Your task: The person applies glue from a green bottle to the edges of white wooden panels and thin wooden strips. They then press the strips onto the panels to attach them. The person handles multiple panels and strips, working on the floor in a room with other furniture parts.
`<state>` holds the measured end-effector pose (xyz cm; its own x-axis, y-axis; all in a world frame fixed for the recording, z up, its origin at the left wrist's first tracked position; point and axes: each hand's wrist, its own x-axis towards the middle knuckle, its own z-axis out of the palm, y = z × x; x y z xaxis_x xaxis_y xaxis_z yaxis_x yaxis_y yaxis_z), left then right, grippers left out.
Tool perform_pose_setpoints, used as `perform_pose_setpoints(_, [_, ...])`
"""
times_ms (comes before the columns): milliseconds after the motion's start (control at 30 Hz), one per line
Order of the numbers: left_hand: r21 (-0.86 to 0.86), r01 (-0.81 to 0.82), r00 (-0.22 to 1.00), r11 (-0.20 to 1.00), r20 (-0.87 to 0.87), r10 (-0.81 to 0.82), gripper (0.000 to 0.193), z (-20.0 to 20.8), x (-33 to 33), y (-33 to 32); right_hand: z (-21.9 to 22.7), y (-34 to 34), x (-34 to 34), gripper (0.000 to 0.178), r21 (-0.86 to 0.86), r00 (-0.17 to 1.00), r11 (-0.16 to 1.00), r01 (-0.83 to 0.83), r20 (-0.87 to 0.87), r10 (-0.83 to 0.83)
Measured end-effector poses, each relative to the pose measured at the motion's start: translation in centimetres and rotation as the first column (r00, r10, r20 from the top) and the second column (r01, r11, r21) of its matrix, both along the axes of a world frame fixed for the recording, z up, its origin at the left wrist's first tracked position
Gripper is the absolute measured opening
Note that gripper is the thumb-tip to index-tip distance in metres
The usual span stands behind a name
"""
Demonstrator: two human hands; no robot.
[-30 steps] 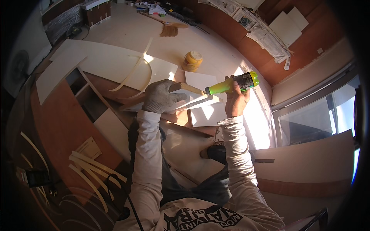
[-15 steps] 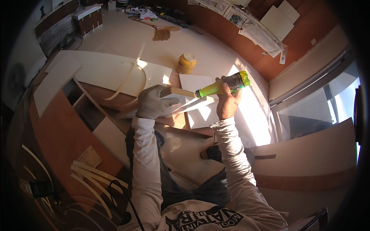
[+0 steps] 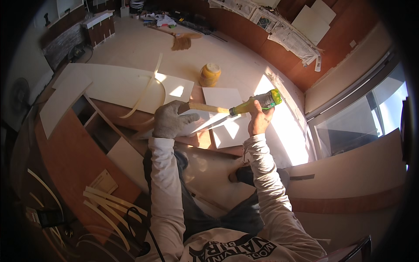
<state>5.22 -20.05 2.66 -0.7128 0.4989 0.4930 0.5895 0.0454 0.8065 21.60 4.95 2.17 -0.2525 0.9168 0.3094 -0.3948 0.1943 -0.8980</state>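
My left hand (image 3: pixel 170 120), in a grey work glove, is closed on a pale tan strip (image 3: pixel 209 107) that reaches to the right. In my bare right hand (image 3: pixel 260 120) a green bottle (image 3: pixel 249 106) with a dark label lies tilted, its narrow neck pointing left. The bottle's mouth is at the strip's right end; whether they touch I cannot tell. Beneath the strip a white panel edge (image 3: pixel 209 123) catches the sun, partly behind the glove.
A yellow jar (image 3: pixel 210 75) stands beyond my hands, with a straw broom (image 3: pixel 180 42) farther off. White boards (image 3: pixel 126 87) and a brown panel (image 3: pixel 70 148) lie at left. Several loose strips (image 3: pixel 109 205) are at lower left, near a black cable (image 3: pixel 150 233). A window is at right.
The bottle and my right hand have shifted slightly right and down, and the bottle's neck now sits a little farther right. My left hand keeps its grip on the strip.
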Motion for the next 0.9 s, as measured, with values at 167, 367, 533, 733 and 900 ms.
perform_pose_setpoints(167, [-0.021, -0.03, 0.995, 0.999, -0.097, 0.028, 0.049, -1.6, -0.8, 0.5, 3.9, -5.7, -1.7, 0.043, 0.064, 0.978, 0.985, -0.163, -0.123, 0.17])
perform_pose_setpoints(367, [-0.02, -0.006, 1.0, 1.0, -0.029, 0.005, 0.047, -1.1, -0.6, 0.3, 8.0, -10.1, -3.4, 0.041, 0.144, 0.959, 0.954, -0.262, -0.068, 0.273])
perform_pose_setpoints(533, [-0.054, -0.007, 1.0, 0.999, 0.005, 0.007, 0.05, -1.7, -1.3, 0.1, 3.5, -4.0, -2.5, 0.041, 0.257, 0.996, 0.964, -0.075, 0.064, 0.061])
perform_pose_setpoints(733, [-0.259, 0.028, 0.99, 0.966, 0.144, 0.009, 0.051, 2.9, 0.7, -1.1, -0.1, 1.5, 0.3, 0.052, 0.007, 0.997, 0.999, -0.034, 0.065, 0.033])
perform_pose_setpoints(900, [-0.193, -0.05, 0.997, 0.98, -0.071, 0.037, 0.059, 0.1, 0.2, 0.0, 4.5, -5.2, -0.9, 0.042, 0.022, 0.987, 0.986, -0.164, -0.001, 0.164])
